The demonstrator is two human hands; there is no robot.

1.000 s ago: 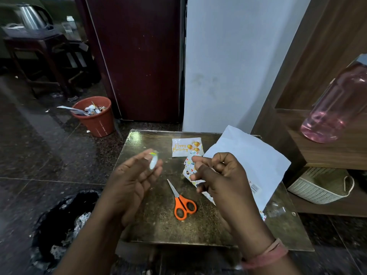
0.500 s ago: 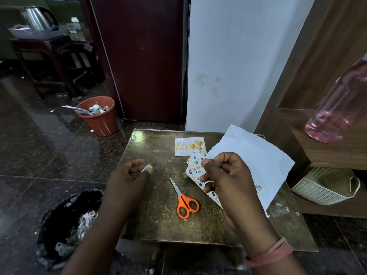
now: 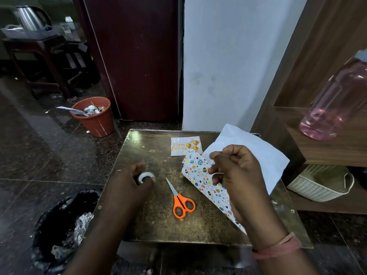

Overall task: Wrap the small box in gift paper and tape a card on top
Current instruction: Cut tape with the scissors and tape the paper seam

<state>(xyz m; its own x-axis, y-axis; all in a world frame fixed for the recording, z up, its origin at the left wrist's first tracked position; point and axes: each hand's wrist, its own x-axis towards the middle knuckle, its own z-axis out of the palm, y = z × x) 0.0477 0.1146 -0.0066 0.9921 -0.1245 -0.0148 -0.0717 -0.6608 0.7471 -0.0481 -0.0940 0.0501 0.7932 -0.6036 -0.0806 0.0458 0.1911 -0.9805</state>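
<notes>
Head view, looking down on a small brass-coloured table [image 3: 158, 225].

Left hand [image 3: 131, 183]: lowered to the table near its left side, fingers curled round a small roll of tape [image 3: 146, 177]; the roll sits between thumb and fingers, its white rim and dark core facing up. Whether the roll rests on the table or is just above it, cannot tell.

Right hand [image 3: 236, 175]: raised above the right half of the table, fingers curled in, thumb and forefinger pinched together. Something thin and clear may be held at the fingertips; too faint to confirm. A pink band [image 3: 278, 247] circles the wrist.

Gift paper [image 3: 200, 175]: patterned side up, partly folded into a long wedge, lying on the table under and beside the right hand; its white underside [image 3: 258, 149] spreads toward the far right corner. The small box itself is not visible as such; whether it is inside the fold, cannot tell.

Card [image 3: 185, 146], "Happy Birthday" with gold balloons: flat on the table at the far edge, just touching the tip of the patterned paper.

1 pair of orange-handled scissors [image 3: 179, 201]: closed, flat on the table between the 2 hands, blades pointing away
</notes>
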